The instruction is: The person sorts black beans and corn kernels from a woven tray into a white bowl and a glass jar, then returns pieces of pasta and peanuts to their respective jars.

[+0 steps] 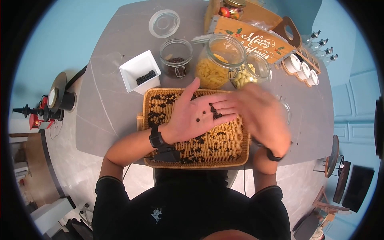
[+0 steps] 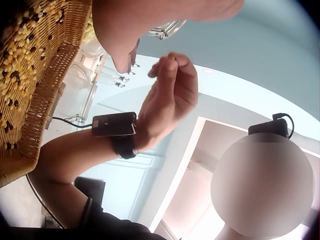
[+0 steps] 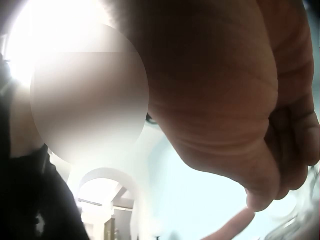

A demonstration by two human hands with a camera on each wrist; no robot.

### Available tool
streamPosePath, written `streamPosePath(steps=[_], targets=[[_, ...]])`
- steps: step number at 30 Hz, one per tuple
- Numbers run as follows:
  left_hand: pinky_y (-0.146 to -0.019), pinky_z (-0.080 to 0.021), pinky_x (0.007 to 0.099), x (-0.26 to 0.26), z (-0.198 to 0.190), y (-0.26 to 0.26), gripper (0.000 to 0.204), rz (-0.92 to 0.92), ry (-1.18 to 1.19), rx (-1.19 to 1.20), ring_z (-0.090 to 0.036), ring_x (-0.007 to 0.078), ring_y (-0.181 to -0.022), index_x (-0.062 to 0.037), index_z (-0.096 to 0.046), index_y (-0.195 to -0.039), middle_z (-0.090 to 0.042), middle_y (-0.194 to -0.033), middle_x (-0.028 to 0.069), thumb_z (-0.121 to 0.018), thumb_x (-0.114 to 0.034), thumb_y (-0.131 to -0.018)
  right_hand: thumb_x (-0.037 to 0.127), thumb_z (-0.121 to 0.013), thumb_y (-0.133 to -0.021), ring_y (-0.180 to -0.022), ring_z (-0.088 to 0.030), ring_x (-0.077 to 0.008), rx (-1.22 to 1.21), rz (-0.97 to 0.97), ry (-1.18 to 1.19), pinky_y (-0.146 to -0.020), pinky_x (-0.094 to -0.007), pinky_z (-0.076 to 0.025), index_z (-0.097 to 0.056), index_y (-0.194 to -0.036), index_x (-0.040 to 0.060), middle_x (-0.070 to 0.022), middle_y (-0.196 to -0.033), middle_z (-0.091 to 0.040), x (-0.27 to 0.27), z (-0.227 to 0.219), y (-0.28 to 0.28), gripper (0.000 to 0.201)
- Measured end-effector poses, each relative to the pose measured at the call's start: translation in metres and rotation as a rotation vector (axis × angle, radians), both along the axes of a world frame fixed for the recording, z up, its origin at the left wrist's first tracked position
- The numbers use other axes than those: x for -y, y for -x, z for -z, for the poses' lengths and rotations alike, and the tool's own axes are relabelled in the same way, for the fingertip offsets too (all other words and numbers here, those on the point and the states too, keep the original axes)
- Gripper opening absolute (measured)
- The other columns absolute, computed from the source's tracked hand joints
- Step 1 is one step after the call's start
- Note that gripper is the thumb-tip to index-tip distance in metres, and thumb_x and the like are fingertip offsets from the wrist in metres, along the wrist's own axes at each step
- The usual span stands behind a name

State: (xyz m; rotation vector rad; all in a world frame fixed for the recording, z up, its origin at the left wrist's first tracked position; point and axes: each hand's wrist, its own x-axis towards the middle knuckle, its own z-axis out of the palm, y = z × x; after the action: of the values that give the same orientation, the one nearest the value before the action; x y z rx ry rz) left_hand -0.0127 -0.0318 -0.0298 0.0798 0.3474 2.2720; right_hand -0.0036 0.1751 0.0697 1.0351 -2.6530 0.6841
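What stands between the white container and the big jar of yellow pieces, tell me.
A smaller glass jar with dark contents, as the head view shows.

Small black beans (image 1: 216, 116), loose on upturned left grip (image 1: 192, 118), above wicker basket (image 1: 196, 165)

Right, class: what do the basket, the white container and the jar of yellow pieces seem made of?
The basket: woven strands suggest faintly glossy wicker or rattan. The white container: thin, even walls suggest smooth plastic, possibly ceramic. The jar: clear walls and bright reflections suggest shiny glass.
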Motion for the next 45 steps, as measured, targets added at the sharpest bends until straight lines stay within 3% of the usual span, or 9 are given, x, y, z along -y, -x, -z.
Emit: streamPosePath(steps=[4,10,13,16,25,28,35,39,45], targets=[[-0.135,-0.021,0.0536,0.005,-0.001,0.001,0.108,0.03,-0.061,-0.044,-0.03,0.0423,-0.161,0.0176,-0.022,-0.162,-0.033,-0.168,0.0346,-0.031,-0.075,-0.107,0.001,-0.069,-0.098,-0.082,-0.073,-0.0333,0.026,0.424,0.117,-0.079,-0.0388,-0.057,-0.072,-0.105,-0.0007,-0.0151,-0.095,-0.074,-0.05,-0.023,-0.011,0.009],[-0.134,-0.026,0.051,0.005,0.003,-0.001,0.078,-0.017,0.053,-0.055,-0.034,0.0416,-0.159,0.0135,-0.025,-0.163,-0.036,-0.167,0.033,-0.029,-0.05,-0.118,-0.001,-0.071,-0.096,-0.078,-0.067,-0.0174,0.252,0.828,0.135,-0.076,-0.0321,-0.054,-0.072,-0.107,-0.004,-0.0122,-0.087,-0.076,-0.126,-0.017,-0.013,0.011],[-0.132,-0.033,0.0471,0.005,0.011,-0.008,0.058,-0.065,0.313,-0.457,-0.041,0.0392,-0.156,0.008,-0.029,-0.164,-0.043,-0.163,0.0295,-0.036,-0.029,-0.12,0.0,-0.073,-0.095,-0.08,-0.07,-0.0167,0.239,0.776,0.157,-0.078,-0.0314,-0.055,-0.072,-0.107,-0.0044,-0.011,-0.089,-0.077,-0.146,-0.017,-0.02,0.013],[-0.129,-0.039,0.0464,0.001,0.01,-0.003,0.055,-0.018,0.284,-0.054,-0.044,0.0383,-0.154,0.007,-0.031,-0.164,-0.045,-0.162,0.03,-0.039,-0.023,-0.119,0.002,-0.076,-0.093,-0.079,-0.07,-0.0199,0.204,0.798,0.135,-0.079,-0.0329,-0.056,-0.074,-0.109,-0.0034,-0.0134,-0.092,-0.079,-0.148,-0.02,-0.028,0.017],[-0.133,-0.032,0.0491,0.002,0.002,-0.003,0.065,-0.029,0.234,-0.046,-0.038,0.0453,-0.156,0.0132,-0.029,-0.162,-0.041,-0.162,0.0374,-0.04,0.002,-0.099,0.015,-0.086,-0.089,-0.089,-0.071,-0.027,0.165,0.77,0.148,-0.083,-0.0395,-0.057,-0.072,-0.128,0.0038,-0.0143,-0.098,-0.078,-0.133,-0.025,-0.042,0.043],[-0.133,-0.033,0.0488,0.004,0.001,-0.005,0.07,-0.009,0.196,-0.064,-0.037,0.0458,-0.157,0.0127,-0.029,-0.163,-0.04,-0.162,0.0374,-0.038,0.004,-0.094,0.017,-0.086,-0.09,-0.089,-0.07,-0.0269,0.177,0.742,0.145,-0.085,-0.0385,-0.055,-0.071,-0.129,0.0047,-0.0139,-0.098,-0.077,-0.118,-0.027,-0.043,0.044],[-0.128,-0.042,0.0428,0.007,-0.003,-0.002,0.053,0.072,0.304,-0.118,-0.047,0.0364,-0.153,0.007,-0.034,-0.163,-0.046,-0.163,0.0279,-0.041,-0.015,-0.116,0.015,-0.085,-0.089,-0.09,-0.07,-0.0315,0.189,0.598,0.15,-0.085,-0.0407,-0.056,-0.07,-0.129,0.0026,-0.0173,-0.099,-0.075,-0.102,-0.031,-0.044,0.045],[-0.127,-0.045,0.0396,0.004,0.0,-0.002,0.06,0.075,0.311,-0.104,-0.052,0.0337,-0.149,0.003,-0.036,-0.164,-0.048,-0.162,0.0242,-0.058,0.003,-0.108,0.014,-0.085,-0.088,-0.091,-0.07,-0.0342,0.186,0.574,0.133,-0.084,-0.0417,-0.056,-0.069,-0.128,0.0021,-0.019,-0.099,-0.075,-0.1,-0.031,-0.043,0.044],[-0.127,-0.044,0.0394,0.012,-0.034,-0.004,0.059,-0.103,0.333,-0.09,-0.045,0.0353,-0.154,0.0055,-0.035,-0.163,-0.045,-0.164,0.0261,-0.044,0.012,-0.105,0.013,-0.084,-0.088,-0.092,-0.071,-0.0369,0.173,0.576,0.099,-0.083,-0.0424,-0.056,-0.068,-0.128,0.0015,-0.0198,-0.1,-0.074,-0.088,-0.036,-0.044,0.044]])
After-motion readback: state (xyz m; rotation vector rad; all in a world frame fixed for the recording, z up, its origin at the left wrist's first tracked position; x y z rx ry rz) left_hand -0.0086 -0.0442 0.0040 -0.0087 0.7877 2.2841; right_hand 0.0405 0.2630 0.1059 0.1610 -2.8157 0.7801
